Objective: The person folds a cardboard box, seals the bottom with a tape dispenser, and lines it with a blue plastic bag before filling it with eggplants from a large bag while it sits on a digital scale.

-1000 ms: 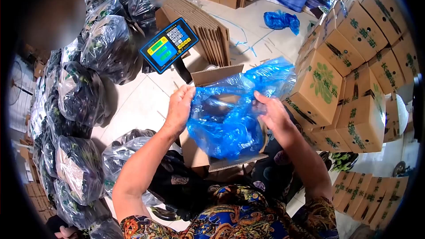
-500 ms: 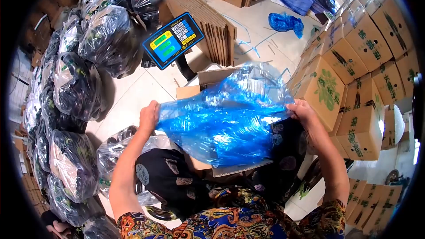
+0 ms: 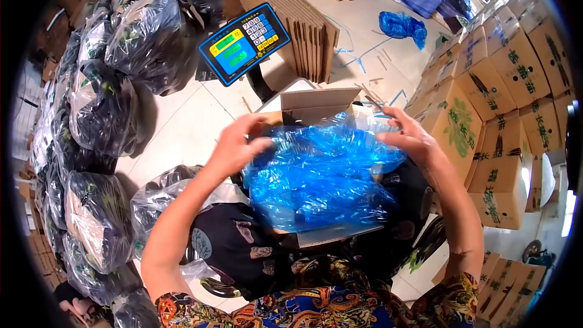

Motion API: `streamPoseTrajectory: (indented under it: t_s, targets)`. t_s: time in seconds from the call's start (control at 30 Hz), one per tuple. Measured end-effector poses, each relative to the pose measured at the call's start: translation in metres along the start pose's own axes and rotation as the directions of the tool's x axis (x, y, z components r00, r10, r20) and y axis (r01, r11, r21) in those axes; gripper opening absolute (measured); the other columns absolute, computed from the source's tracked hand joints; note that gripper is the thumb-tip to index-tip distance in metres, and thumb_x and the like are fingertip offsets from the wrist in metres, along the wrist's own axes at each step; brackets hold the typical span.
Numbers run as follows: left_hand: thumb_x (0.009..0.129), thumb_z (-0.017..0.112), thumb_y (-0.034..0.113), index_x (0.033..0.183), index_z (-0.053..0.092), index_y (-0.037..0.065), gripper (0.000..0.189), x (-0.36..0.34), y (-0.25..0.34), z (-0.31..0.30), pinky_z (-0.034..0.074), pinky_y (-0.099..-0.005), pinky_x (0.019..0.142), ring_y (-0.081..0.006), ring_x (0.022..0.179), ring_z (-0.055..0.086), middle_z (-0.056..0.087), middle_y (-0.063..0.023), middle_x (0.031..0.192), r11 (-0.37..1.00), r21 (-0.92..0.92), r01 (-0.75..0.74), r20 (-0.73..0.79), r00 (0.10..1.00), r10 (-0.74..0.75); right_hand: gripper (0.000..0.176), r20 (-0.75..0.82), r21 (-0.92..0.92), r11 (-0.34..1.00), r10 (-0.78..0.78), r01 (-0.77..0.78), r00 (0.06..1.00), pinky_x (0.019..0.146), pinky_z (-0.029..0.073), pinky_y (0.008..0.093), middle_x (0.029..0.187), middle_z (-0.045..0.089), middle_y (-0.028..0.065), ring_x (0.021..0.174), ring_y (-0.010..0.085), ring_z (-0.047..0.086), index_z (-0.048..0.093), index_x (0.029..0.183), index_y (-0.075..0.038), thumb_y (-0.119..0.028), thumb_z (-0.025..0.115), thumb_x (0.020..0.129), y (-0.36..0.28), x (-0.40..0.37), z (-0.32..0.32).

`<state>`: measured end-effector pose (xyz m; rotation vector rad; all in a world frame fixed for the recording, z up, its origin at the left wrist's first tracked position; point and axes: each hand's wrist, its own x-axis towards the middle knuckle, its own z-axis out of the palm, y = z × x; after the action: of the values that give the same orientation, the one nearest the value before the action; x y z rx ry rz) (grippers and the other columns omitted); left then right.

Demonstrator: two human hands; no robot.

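Observation:
A crinkled blue plastic bag (image 3: pixel 322 176) lies in and over an open cardboard box (image 3: pixel 319 100) in front of my lap. The box's far flap stands up, and its near flap shows below the bag. My left hand (image 3: pixel 243 140) is at the bag's left edge, thumb and fingers apart, slightly blurred. At the upper right edge is my right hand (image 3: pixel 410 136), fingers spread and partly curled, with no plastic visibly gripped. Most of the box's inside is hidden under the film.
A scale display (image 3: pixel 244 44) stands beyond the box, beside a stack of flattened cartons (image 3: pixel 291 24). Filled plastic bags (image 3: pixel 103 106) line the left. Printed cardboard boxes (image 3: pixel 458 127) are piled on the right. A crumpled blue bag (image 3: pixel 402 27) lies on the floor.
The bag, stretched between both hands before, has dropped down over the box. Both hands have let go of its edges and moved inward, and the far flap is now more exposed.

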<state>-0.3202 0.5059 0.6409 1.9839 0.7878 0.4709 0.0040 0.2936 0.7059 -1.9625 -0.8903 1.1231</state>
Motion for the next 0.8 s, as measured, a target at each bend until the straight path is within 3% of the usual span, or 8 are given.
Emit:
streamPoseTrajectory:
  t_s: [0.1,0.23,0.27,0.5,0.57,0.67,0.7,0.8]
  targets:
    - [0.072,0.074,0.023,0.123,0.054,0.007,0.057,0.008,0.0,0.026,0.048,-0.0395,0.09,-0.033,0.103,0.058,0.056,-0.017,0.107,0.925,0.252,-0.285,0.274,0.938,0.214,0.08,0.087,-0.466,0.851,-0.228,0.242,0.97,0.091,0.044,0.0369,0.12,0.056,0.0207,0.107,0.0257,0.055,0.046,0.133,-0.001,-0.04,0.076,0.07,0.03,0.03,0.008]
    - [0.07,0.074,0.025,0.127,0.051,0.009,0.064,0.016,-0.006,0.024,0.045,-0.041,0.092,-0.037,0.105,0.054,0.053,-0.0191,0.11,0.947,0.264,-0.181,0.263,0.959,0.109,0.057,-0.007,-0.388,0.913,-0.139,0.125,0.99,0.092,0.047,0.037,0.104,0.065,0.024,0.106,0.0338,0.061,0.061,0.111,0.009,-0.034,0.073,0.076,0.048,0.051,0.012]
    - [0.07,0.075,0.032,0.127,0.051,0.008,0.066,0.017,-0.007,0.021,0.044,-0.0406,0.096,-0.0358,0.11,0.053,0.052,-0.0195,0.117,0.971,0.19,-0.143,0.254,0.963,0.092,0.037,-0.134,-0.448,0.879,-0.246,0.162,0.96,0.082,0.049,0.0341,0.091,0.065,0.0177,0.09,0.0267,0.063,0.064,0.092,0.007,-0.028,0.068,0.081,0.049,0.047,0.014]
    - [0.066,0.078,0.042,0.131,0.049,0.006,0.079,0.023,-0.003,0.036,0.037,-0.0441,0.105,-0.0365,0.121,0.046,0.049,-0.0198,0.126,0.956,0.23,-0.183,0.206,0.969,0.136,0.016,-0.091,0.334,0.903,-0.254,0.27,0.963,0.073,0.045,0.0267,0.084,0.06,0.0048,0.082,0.012,0.056,0.06,0.092,0.0,-0.015,0.054,0.091,-0.018,0.023,0.016]
    - [0.072,0.075,0.028,0.124,0.053,0.005,0.061,0.023,0.0,0.04,0.04,-0.0439,0.1,-0.0383,0.114,0.049,0.052,-0.0193,0.12,0.928,0.316,-0.197,0.126,0.978,0.164,0.013,-0.175,0.061,0.827,-0.542,0.559,0.822,0.073,0.044,0.0242,0.087,0.06,0.0024,0.084,0.0099,0.056,0.058,0.098,-0.004,-0.013,0.05,0.095,-0.02,0.024,0.016]
    - [0.079,0.063,0.006,0.109,0.061,0.003,0.031,0.028,-0.023,0.041,0.045,-0.0428,0.091,-0.0375,0.104,0.055,0.059,-0.0165,0.103,0.908,0.358,-0.218,-0.002,0.972,0.235,0.012,-0.218,0.511,0.755,-0.348,0.411,0.912,0.071,0.044,0.0213,0.087,0.06,0.0007,0.08,0.0083,0.055,0.056,0.103,-0.005,-0.013,0.049,0.097,-0.019,0.033,0.013]
    - [0.081,0.061,0.004,0.102,0.063,0.002,0.021,0.031,-0.024,0.036,0.049,-0.0381,0.082,-0.0324,0.092,0.061,0.063,-0.0153,0.092,0.917,0.335,-0.216,-0.082,0.963,0.257,0.011,-0.252,0.543,0.745,-0.295,0.387,0.922,0.069,0.043,0.0213,0.087,0.059,0.0001,0.079,0.0078,0.054,0.056,0.103,-0.006,-0.012,0.05,0.097,-0.02,0.034,0.013]
    - [0.089,0.054,0.005,0.099,0.063,0.001,0.014,0.034,-0.038,0.023,0.051,-0.0276,0.071,-0.0148,0.072,0.063,0.067,-0.0074,0.081,0.985,-0.162,0.05,-0.145,0.987,-0.074,0.006,-0.326,0.619,0.715,-0.143,0.325,0.935,0.064,0.04,0.0214,0.083,0.056,-0.0025,0.073,0.0058,0.05,0.056,0.1,-0.008,-0.011,0.052,0.095,-0.032,0.034,0.016]
